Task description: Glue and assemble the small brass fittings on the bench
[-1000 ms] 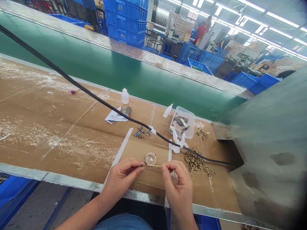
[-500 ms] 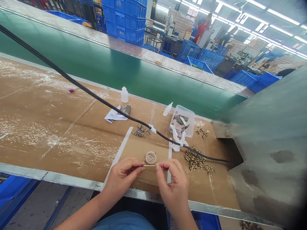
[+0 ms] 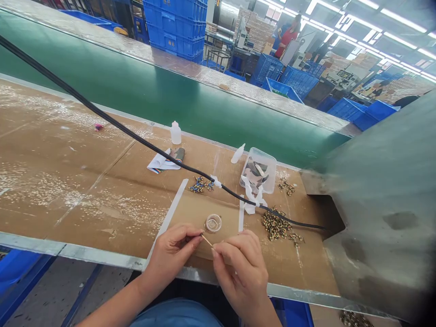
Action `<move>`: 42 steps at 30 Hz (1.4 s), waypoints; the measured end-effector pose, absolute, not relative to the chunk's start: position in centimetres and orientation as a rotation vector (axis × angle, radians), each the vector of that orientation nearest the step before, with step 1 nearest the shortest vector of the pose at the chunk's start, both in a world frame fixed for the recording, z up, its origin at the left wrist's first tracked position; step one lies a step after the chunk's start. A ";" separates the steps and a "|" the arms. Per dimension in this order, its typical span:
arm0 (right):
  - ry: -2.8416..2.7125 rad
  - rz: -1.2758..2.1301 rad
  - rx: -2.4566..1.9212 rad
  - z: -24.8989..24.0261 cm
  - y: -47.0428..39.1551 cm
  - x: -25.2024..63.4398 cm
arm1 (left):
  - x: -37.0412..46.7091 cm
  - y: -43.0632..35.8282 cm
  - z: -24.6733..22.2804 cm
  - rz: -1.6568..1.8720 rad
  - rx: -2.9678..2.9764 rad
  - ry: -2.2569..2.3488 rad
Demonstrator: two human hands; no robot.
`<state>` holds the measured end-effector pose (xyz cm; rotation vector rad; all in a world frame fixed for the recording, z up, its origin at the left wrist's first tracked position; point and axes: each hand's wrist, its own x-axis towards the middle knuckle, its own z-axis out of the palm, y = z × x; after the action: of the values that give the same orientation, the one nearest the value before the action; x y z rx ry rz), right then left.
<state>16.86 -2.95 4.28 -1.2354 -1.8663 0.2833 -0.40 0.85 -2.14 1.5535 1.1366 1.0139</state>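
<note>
My left hand (image 3: 173,250) is closed in a pinch, with a tiny dark part (image 3: 201,234) at its fingertips, too small to make out fully. A thin wooden toothpick (image 3: 207,241) slants from that part down to my right hand (image 3: 243,268), whose thumb and forefinger grip its lower end. Just beyond the fingertips stands a small round clear cup (image 3: 213,223) with something shallow in it. Both hands are above the front of the cardboard-covered bench (image 3: 119,213).
Small brass-coloured parts form a pile (image 3: 276,224) at right; blue-tipped ones (image 3: 200,184) lie behind the cup. A black cable (image 3: 136,138) crosses the bench. Behind are a clear tub (image 3: 269,179), squeeze bottles (image 3: 175,133) and a folded cloth (image 3: 177,155). A metal panel (image 3: 384,204) rises at right.
My right hand has moved left and nearer to me. The toothpick has turned from level to slanting downward toward the right hand. My left hand has barely shifted.
</note>
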 end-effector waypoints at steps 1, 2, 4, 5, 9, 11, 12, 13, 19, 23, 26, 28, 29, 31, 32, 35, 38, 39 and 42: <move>-1.847 0.284 -1.249 4.3 -2.9 16.9 | -0.4 0.8 -2.2 1.022 1.543 1.133; -1.828 0.289 -1.267 4.2 -2.9 16.9 | -0.4 0.8 -2.3 1.032 1.532 1.130; -1.782 0.309 -1.310 4.2 -2.8 17.0 | -0.4 0.8 -2.4 1.051 1.515 1.124; -1.755 0.328 -1.333 4.2 -2.8 17.1 | -0.4 0.8 -2.4 1.056 1.510 1.122; -1.626 0.390 -1.398 4.2 -2.5 17.5 | -0.4 0.8 -2.2 1.042 1.503 1.119; -1.586 0.372 -1.424 4.0 -2.2 17.9 | -0.4 0.9 -2.1 1.032 1.499 1.118; -1.577 0.349 -1.443 3.8 -2.0 18.0 | -0.4 0.8 -2.1 1.027 1.499 1.118; -1.577 0.321 -1.462 3.5 -1.8 18.2 | -0.4 0.8 -2.1 1.023 1.500 1.119; -1.679 0.181 -1.537 2.0 -1.2 18.5 | -0.3 1.0 -1.8 1.023 1.519 1.144; -1.723 0.212 -1.565 1.7 -1.2 18.3 | -0.3 1.1 -2.0 1.019 1.535 1.159; -1.748 0.314 -1.556 1.6 -1.5 18.8 | -0.4 1.1 -2.2 1.009 1.544 1.194; -1.698 0.347 -1.582 1.3 -1.9 19.9 | -0.5 1.2 -2.3 1.009 1.560 1.225; -1.647 0.343 -1.624 1.1 -2.2 20.8 | -0.5 1.3 -2.4 1.007 1.573 1.236; -1.508 0.278 -1.762 0.6 -2.9 23.0 | -0.5 1.3 -2.4 1.001 1.608 1.255; -1.438 0.234 -1.840 0.3 -3.3 24.1 | -0.6 1.4 -2.4 0.998 1.630 1.262; -1.312 0.136 -1.990 -0.5 -4.6 27.2 | -0.5 1.4 -2.2 1.013 1.698 1.266; -1.324 0.159 -2.018 -1.2 -5.2 28.6 | -0.5 1.5 -2.1 1.015 1.746 1.252; -1.336 0.169 -2.019 -1.4 -5.3 28.7 | -0.4 1.5 -2.1 1.018 1.757 1.251; -1.383 0.193 -2.010 -1.6 -5.3 28.3 | -0.4 1.5 -2.0 1.028 1.791 1.248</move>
<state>28.28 -5.28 -1.58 -2.0101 -1.3825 0.1926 -0.42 1.47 -2.04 1.7906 1.2476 1.0277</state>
